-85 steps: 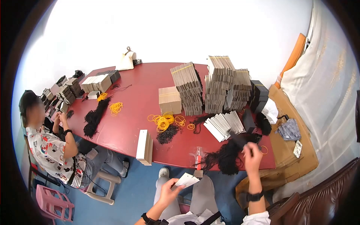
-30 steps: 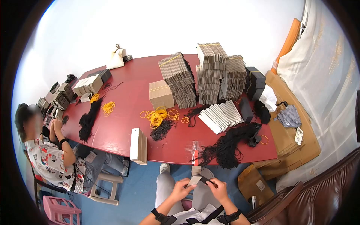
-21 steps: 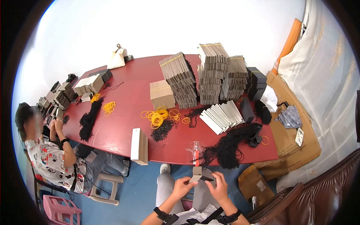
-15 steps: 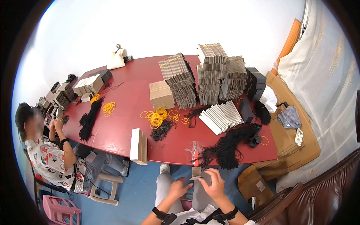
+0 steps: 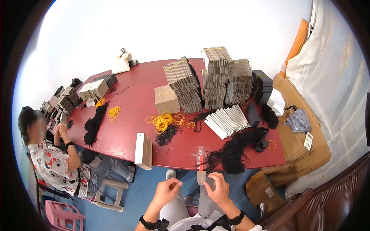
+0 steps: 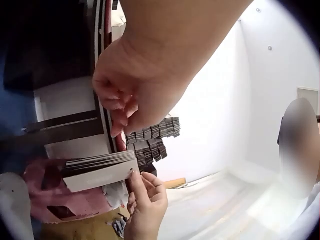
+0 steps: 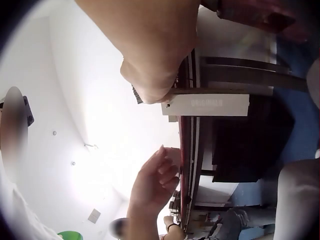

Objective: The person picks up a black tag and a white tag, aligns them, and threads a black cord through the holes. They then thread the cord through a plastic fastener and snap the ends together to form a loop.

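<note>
A small stack of pale cards (image 5: 201, 177) stands at the table's front edge, beside a red-and-clear strip (image 5: 200, 161). In the right wrist view the front card (image 7: 207, 104) shows faint lettering and a hole near one end. My right hand (image 5: 219, 189) is at this stack, its thumb touching the front card by the hole, the index finger arched apart from the thumb. The left hand (image 5: 166, 192) is drawn back left of the stack. Its fingers are curled, thumb against index finger, with nothing visible between them.
Black cords (image 5: 233, 154), fanned white cards (image 5: 227, 121) and yellow rubber bands (image 5: 162, 122) lie on the red table (image 5: 135, 88). Tall bundles of grey cards (image 5: 185, 84) stand behind. A white block of cards (image 5: 143, 150) overhangs the front edge. Another person (image 5: 58, 158) sits at left.
Earlier the left hand held a white card and the right a dark strip; both hands then met at the stack. The left hand has since let go and moved left; the right stays there.
</note>
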{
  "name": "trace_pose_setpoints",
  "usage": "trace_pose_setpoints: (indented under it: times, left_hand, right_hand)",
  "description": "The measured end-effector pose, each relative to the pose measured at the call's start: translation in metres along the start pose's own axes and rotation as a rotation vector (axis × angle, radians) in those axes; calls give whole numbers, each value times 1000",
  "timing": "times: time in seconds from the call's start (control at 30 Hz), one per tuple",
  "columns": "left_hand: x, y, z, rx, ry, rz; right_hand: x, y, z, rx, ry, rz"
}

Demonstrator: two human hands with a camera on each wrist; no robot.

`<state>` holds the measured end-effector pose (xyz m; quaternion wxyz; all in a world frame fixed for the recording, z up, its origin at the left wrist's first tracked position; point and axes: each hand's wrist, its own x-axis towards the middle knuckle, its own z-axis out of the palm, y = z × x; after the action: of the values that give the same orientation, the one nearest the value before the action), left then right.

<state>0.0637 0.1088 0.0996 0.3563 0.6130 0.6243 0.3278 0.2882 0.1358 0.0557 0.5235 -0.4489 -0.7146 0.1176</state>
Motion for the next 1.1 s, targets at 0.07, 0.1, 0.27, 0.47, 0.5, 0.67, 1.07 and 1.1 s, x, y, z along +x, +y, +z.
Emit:
trace_pose_setpoints:
  times: [0.07,0.1,0.27,0.47,0.5,0.67,1.07,1.1]
  left_hand:
    - [-2,11,-7,33,267,136]
    - [0,15,-12,97,433,211]
    - [25,31,-67,614,948,336]
    - [57,2,-91,700,824,172]
    - [59,1,-92,635,754,109]
    - [61,3,-94,652,829,124]
    - [60,10,-94,700,783,26]
    - [60,10,-93,712,790,6]
  right_hand:
    - [2,-4,-3,5,-3,4]
    - [5,-4,-6,2,0,-1]
    - [73,14,-56,-124,219,-86]
    - [191,119,-104,-809,277,151]
    - [199,127,-106,-806,283,145]
    - [219,152,-102,-994,-17,427]
    - [215,127,-112,-1043,54,370]
    - [212,118,-115,-1006,134,334]
